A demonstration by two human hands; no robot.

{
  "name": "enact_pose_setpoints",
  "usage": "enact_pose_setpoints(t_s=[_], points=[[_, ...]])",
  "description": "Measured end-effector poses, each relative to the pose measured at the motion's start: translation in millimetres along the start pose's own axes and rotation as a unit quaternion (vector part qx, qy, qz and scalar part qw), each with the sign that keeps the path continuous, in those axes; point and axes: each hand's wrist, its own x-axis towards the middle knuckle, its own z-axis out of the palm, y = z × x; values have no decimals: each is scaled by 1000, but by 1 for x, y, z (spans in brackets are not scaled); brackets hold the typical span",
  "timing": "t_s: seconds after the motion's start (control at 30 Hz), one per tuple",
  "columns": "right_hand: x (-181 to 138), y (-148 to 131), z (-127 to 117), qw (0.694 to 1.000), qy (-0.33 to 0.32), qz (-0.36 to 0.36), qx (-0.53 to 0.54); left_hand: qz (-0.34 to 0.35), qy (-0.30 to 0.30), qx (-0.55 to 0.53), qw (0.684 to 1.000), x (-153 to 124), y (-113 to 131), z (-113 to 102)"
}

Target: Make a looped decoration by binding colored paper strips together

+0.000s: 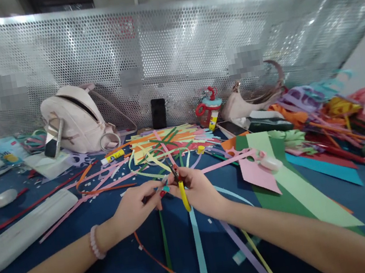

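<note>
My two hands meet over the middle of a blue table. My right hand is closed round yellow-handled scissors, whose blades point away from me. My left hand, with a pink bead bracelet at the wrist, pinches a thin paper strip right next to the blades; what colour strip it holds is hard to tell. Long strips of light blue, green, purple and yellow run from under my hands toward the near edge. More coloured strips lie piled just beyond the hands.
A white backpack, a black phone and a red-and-teal bottle stand against a perforated metal screen. A white case lies left. Green and pink paper sheets and heaps of paper craft fill the right side.
</note>
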Motion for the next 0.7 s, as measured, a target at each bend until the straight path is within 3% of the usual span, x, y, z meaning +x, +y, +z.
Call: enact_pose_setpoints(t_s=[0.1,0.23,0.43,0.7], points=[[1,-4,-4,999,8,-27,-30,-5,43,-29,999,-1,2,-2],[2,-11,-16,984,-2,-45,-171,-29,114,-117,986,-3,5,-8],[-2,-20,-29,936,-110,-40,-331,-11,121,-216,969,-7,7,-15],[-8,-21,-19,914,-136,-60,-376,16,106,-142,984,-11,9,-14]])
